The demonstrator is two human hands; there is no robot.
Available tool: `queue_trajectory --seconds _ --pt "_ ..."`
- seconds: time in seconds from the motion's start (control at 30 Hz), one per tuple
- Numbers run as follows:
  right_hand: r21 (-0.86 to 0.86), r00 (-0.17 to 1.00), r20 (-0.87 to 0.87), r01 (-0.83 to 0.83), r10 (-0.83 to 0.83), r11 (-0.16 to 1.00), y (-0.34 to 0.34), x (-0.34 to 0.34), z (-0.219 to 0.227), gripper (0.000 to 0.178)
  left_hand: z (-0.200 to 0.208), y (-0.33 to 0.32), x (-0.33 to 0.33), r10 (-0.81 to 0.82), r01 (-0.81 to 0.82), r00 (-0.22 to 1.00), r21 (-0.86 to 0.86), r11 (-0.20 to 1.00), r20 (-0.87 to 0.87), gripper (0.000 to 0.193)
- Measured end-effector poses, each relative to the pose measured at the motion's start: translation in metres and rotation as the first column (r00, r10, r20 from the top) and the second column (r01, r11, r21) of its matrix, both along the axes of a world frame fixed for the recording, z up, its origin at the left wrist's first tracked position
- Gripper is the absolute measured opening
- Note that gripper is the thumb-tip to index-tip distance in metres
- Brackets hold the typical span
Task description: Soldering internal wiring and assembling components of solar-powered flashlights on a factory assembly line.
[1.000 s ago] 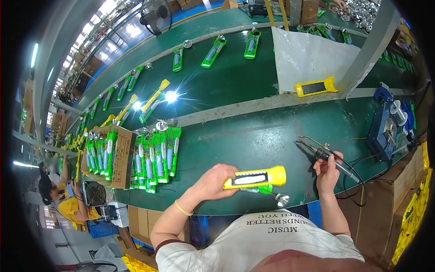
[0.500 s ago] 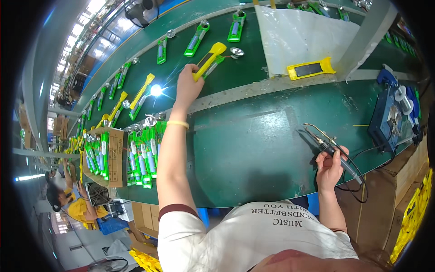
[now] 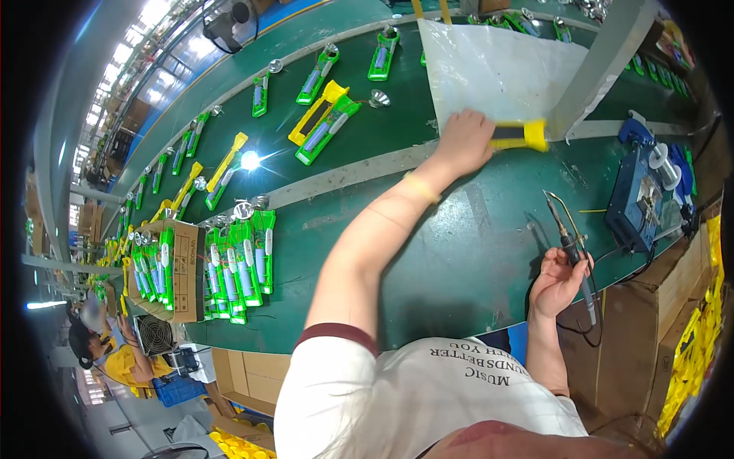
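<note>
My left hand [image 3: 466, 141] reaches far across the green belt and closes on a yellow flashlight half [image 3: 521, 135] lying beside a white sheet [image 3: 489, 73]. Near the table's front edge my right hand [image 3: 558, 279] holds a soldering iron [image 3: 569, 245] with its tip pointing away from me. A yellow and green flashlight pair [image 3: 321, 118] lies on the belt to the left of my arm.
Several green flashlight halves [image 3: 237, 260] stand in rows at the left beside a cardboard box [image 3: 183, 268]. More parts lie along the belt [image 3: 367, 153]. A blue solder stand [image 3: 642, 195] sits at the right. A lit reflector [image 3: 250, 160] glares. Another person [image 3: 115, 359] works at lower left.
My left hand left the yellow and green pair on the belt, swung right and took hold of another yellow half by the white sheet. The right hand stays put.
</note>
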State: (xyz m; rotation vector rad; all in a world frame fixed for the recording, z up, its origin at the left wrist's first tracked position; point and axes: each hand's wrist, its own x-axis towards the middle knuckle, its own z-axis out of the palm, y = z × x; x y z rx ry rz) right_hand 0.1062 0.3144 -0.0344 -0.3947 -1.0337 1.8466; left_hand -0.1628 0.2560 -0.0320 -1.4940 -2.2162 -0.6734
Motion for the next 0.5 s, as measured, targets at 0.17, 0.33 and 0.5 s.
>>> queue_trajectory --seconds 0.17,0.33,0.5 --pt "-0.026 0.991 0.073 -0.107 0.109 0.994 -0.001 -0.006 0.005 0.028 0.017 -0.122 0.020 -0.177 0.230 0.929 -0.133 0.964 0.326 0.027" --pt "0.058 0.957 0.078 -0.284 0.279 0.957 -0.013 -0.049 0.005 0.031 0.047 -0.184 -0.034 0.003 0.004 0.978 -0.033 0.999 0.208 0.038" --pt "0.253 0.945 0.248 -0.273 0.211 0.928 -0.016 -0.075 -0.008 0.033 0.045 -0.239 -0.170 0.569 -0.579 0.810 0.046 0.814 0.139 0.054"
